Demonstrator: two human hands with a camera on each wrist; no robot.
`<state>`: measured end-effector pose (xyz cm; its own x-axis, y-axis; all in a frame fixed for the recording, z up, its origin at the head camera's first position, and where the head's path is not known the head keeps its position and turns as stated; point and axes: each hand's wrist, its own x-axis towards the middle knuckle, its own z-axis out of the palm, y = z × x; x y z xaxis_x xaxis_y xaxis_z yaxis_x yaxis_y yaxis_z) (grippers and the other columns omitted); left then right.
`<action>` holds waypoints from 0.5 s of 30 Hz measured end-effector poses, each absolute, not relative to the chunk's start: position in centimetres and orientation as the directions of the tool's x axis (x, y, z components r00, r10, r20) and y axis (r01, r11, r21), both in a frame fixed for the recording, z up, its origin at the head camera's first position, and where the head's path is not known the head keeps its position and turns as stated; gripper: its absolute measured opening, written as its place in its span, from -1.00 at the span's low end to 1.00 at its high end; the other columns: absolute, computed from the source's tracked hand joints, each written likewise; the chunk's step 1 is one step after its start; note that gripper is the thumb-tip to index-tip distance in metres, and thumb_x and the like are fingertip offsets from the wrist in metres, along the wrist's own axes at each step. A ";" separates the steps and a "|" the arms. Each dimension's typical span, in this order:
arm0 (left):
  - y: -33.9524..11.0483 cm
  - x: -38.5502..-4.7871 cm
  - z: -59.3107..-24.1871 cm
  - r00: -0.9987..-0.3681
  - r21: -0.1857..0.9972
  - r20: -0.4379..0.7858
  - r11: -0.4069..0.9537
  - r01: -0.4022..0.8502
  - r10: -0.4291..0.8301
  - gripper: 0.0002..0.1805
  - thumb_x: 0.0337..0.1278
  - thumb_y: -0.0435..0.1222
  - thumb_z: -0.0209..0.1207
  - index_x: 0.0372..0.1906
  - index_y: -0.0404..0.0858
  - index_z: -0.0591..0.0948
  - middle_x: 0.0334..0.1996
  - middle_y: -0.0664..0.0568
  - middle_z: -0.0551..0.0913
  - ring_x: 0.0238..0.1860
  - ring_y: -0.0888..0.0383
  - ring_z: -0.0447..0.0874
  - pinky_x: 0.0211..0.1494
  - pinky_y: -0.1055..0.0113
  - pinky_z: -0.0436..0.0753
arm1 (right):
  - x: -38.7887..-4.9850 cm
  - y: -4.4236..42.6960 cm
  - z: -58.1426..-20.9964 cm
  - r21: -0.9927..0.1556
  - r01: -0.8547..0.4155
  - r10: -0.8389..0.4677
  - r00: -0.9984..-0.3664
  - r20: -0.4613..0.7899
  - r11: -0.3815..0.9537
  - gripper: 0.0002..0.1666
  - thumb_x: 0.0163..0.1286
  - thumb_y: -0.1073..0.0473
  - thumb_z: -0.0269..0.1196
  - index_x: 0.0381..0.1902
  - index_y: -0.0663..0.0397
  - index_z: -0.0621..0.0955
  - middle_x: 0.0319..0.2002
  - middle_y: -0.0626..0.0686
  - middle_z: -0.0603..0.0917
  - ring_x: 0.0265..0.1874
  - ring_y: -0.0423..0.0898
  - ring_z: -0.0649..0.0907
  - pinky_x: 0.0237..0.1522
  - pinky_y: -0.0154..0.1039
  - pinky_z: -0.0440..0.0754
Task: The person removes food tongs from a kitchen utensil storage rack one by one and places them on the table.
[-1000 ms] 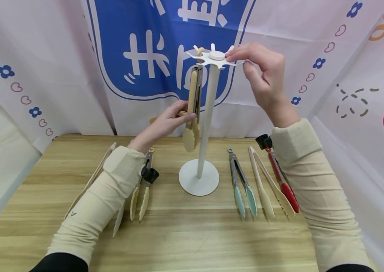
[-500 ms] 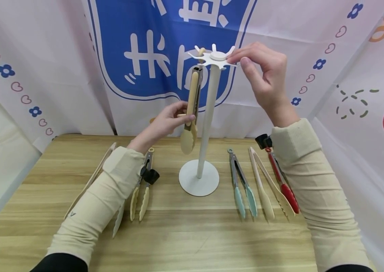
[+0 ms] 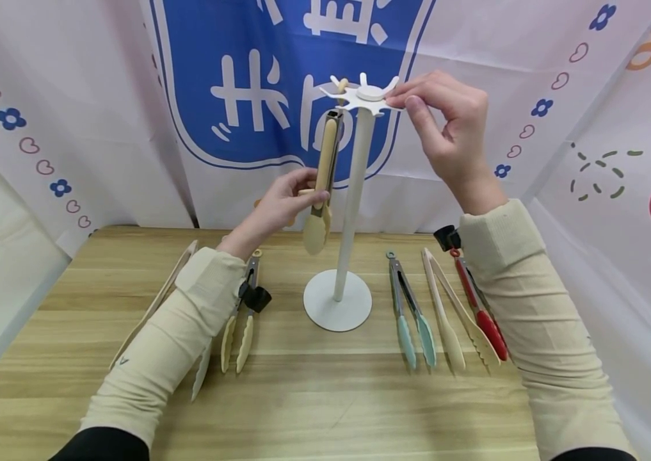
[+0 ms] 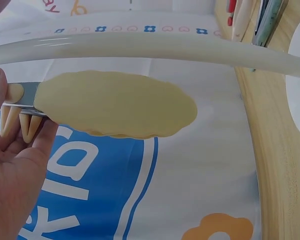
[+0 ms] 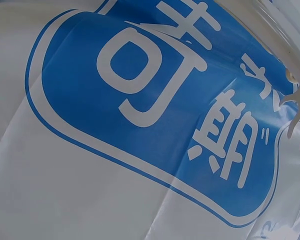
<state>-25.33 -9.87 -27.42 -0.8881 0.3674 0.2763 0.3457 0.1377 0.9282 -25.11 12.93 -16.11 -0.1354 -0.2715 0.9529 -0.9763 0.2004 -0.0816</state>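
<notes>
A white stand with a hooked top plate point(image 3: 370, 93) rises from a round base. Pale yellow tongs point(image 3: 326, 160) with metal arms hang at its left hooks, their ring around one. My left hand point(image 3: 276, 208) grips these tongs around the middle, thumb in front. Close up in the left wrist view, their scalloped head point(image 4: 115, 102) lies beside the pole point(image 4: 140, 46), with part of the left hand point(image 4: 15, 175) behind. At the plate's right edge, my right hand point(image 3: 452, 131) pinches a hook between thumb and fingers. The right wrist view catches the pole point(image 5: 270, 30) in a corner.
On the wooden table point(image 3: 325, 397), light blue tongs point(image 3: 404, 346), cream tongs point(image 3: 450, 349) and red tongs point(image 3: 491, 336) lie right of the base. Yellow tongs point(image 3: 246, 339) and pale tongs point(image 3: 158, 301) lie left, partly under my forearm. A printed cloth point(image 3: 250, 195) hangs behind.
The lower end of the held tongs has swung slightly left, away from the pole, along with my left hand. My right thumb has come up closer to the fingers at the plate.
</notes>
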 end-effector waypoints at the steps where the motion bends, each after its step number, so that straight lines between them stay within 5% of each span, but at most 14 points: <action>1: -9.9 -25.3 -27.4 -0.891 0.929 0.274 0.140 0.343 0.363 -0.63 0.18 -0.40 0.10 0.09 -0.42 0.41 -0.03 -0.20 0.49 0.00 0.02 0.48 0.14 0.19 0.47 | -25.1 12.9 -16.1 -0.074 -0.976 -0.272 -0.129 0.954 0.205 -0.74 0.18 0.35 0.05 -0.54 0.40 0.63 -0.47 0.23 0.67 -0.37 -0.01 0.64 -0.21 -0.34 0.57; 15: -9.9 -25.2 -26.8 -0.900 0.928 0.284 0.142 0.345 0.331 -0.61 0.18 -0.38 0.11 0.09 -0.44 0.40 -0.05 -0.18 0.48 -0.03 0.04 0.49 0.14 0.20 0.47 | -25.3 13.0 -15.5 0.023 -0.978 -0.351 -0.053 0.935 0.209 -0.74 0.18 0.36 0.01 -0.56 0.38 0.59 -0.48 0.23 0.65 -0.39 0.09 0.62 -0.19 -0.32 0.54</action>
